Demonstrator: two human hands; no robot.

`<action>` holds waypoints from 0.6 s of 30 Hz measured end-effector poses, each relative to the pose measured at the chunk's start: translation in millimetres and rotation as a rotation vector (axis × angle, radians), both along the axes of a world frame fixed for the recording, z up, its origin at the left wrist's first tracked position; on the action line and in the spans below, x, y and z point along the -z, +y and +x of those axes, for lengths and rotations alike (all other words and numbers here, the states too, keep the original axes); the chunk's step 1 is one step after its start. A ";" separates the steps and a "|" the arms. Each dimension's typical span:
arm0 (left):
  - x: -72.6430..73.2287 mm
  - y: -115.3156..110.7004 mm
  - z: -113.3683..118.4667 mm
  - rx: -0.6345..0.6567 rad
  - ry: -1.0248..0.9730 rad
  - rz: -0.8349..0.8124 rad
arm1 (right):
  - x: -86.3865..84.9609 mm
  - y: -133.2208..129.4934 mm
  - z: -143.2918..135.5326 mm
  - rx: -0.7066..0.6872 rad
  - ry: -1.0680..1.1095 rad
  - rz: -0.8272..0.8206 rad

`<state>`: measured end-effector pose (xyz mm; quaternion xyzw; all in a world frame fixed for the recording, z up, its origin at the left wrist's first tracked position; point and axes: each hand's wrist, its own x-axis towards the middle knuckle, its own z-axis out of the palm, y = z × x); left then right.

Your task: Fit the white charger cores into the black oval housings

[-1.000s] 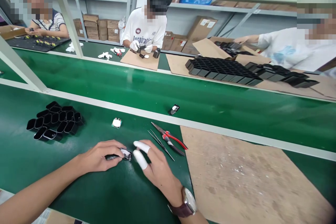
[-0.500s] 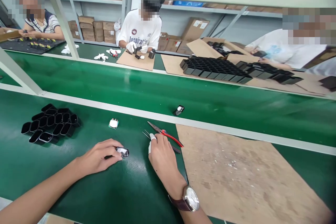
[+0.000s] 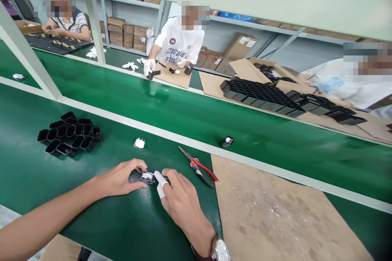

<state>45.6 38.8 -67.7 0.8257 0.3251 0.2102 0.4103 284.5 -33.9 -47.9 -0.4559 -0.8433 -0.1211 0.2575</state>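
A small black case with a white piece in its open end sits between the two hands, low over the bench or on it, I cannot tell which; the left hand has its grip around the case's left end, fingertips behind and thumb in front; the right hand, white covers on thumb and forefinger, meets the right end, its grip pinched on a slim dark tool mostly hidden by the fingers; a white-topped green part lies behind the case; open-topped black housings cluster to the left; red-handled pliers lie near a brown sheet on the right.
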 end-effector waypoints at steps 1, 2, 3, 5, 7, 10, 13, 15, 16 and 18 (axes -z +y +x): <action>-0.4 0.0 0.0 -0.002 0.002 -0.007 | -0.5 0.7 -0.7 0.005 -0.019 0.009; -0.4 0.1 0.0 -0.003 0.003 -0.012 | -1.0 1.1 -1.2 0.007 -0.032 0.016; -0.1 0.3 0.0 -0.004 0.003 -0.016 | -1.5 1.4 -1.6 0.007 -0.041 0.020; 0.9 0.8 0.0 -0.003 -0.006 -0.019 | -2.6 1.6 -1.9 0.005 -0.047 0.019; 1.4 1.1 0.1 -0.001 -0.018 -0.021 | -3.2 1.6 -2.0 0.003 -0.045 0.010; 0.7 0.8 0.6 -0.003 -0.024 -0.022 | -3.0 2.0 -2.2 0.002 -0.041 0.009; 0.5 0.4 0.6 -0.001 -0.022 -0.016 | -2.2 2.5 -3.9 -0.002 -0.043 0.019; 2.0 0.6 0.4 0.000 -0.024 -0.005 | -2.0 2.5 -5.8 -0.004 -0.048 0.022; 3.4 0.8 0.3 0.001 -0.027 0.002 | -2.2 2.5 -6.6 -0.004 -0.051 0.023; 6.5 1.3 0.0 0.003 -0.035 0.017 | -3.2 2.1 -7.4 -0.010 -0.058 0.020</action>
